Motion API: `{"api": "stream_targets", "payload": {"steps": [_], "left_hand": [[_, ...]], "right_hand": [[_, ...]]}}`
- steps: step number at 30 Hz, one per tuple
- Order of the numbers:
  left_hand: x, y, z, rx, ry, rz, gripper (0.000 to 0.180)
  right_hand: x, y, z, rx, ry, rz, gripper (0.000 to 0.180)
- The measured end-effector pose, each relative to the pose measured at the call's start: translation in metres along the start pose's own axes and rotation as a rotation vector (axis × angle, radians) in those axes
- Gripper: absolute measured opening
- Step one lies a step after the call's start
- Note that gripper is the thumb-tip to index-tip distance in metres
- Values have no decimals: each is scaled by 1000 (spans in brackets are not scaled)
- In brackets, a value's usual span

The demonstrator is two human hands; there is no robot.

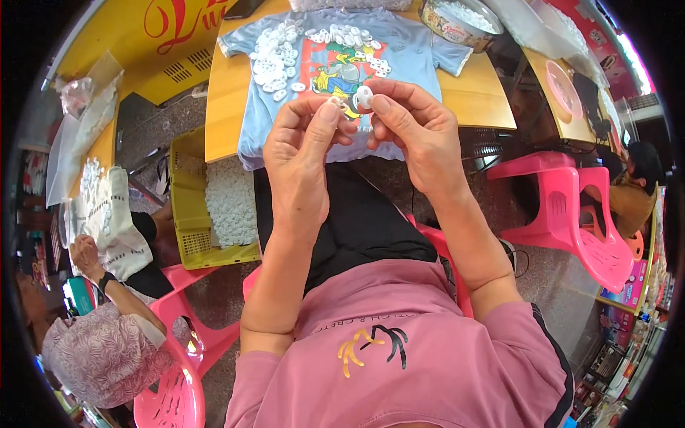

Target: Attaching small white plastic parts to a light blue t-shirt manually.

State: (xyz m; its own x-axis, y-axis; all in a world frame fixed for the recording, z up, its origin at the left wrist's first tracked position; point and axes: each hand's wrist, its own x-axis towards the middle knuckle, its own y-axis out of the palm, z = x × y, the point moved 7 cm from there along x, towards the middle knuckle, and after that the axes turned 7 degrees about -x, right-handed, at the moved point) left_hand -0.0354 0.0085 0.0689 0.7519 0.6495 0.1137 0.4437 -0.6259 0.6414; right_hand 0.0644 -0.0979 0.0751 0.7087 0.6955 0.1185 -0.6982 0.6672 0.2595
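Both hands are raised over the near part of the table, fingertips close together. Between thumb and forefinger, my right hand (427,132) pinches a white round plastic piece with small holes, like a large button (364,95). My left hand (301,146) is closed in a pinch on a small white plastic piece (337,105), mostly covered by the fingertips. Beneath them a light blue printed T-shirt (250,125) is spread over the table. On it lie a heap of white round pieces (271,60) at the left, a row along the top and a small cluster at the right.
A yellow crate (180,207) holding many white pieces stands left of my legs. On the wooden table (474,93), a round tin (457,28) holds white pieces. Pink plastic stools (564,207) stand at both sides. A co-worker (107,349) sits left; another person sits far right.
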Motion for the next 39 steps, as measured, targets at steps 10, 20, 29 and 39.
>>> {"api": "stream_targets", "payload": {"steps": [10, 20, 29, 39], "left_hand": [[-6, 16, -4, 124, 95, 96, 9], [-6, 17, 3, 183, 41, 112, 10], [-6, 8, 7, 292, 21, 67, 14], [-9, 16, 3, 269, 43, 88, 15]], "right_hand": [[-4, -9, 1, -167, -73, -105, 25], [-6, -13, -5, -34, 52, -54, 23], [-12, -16, 5, -65, -8, -53, 24], [-14, -15, -31, 464, 287, -36, 24]]}}
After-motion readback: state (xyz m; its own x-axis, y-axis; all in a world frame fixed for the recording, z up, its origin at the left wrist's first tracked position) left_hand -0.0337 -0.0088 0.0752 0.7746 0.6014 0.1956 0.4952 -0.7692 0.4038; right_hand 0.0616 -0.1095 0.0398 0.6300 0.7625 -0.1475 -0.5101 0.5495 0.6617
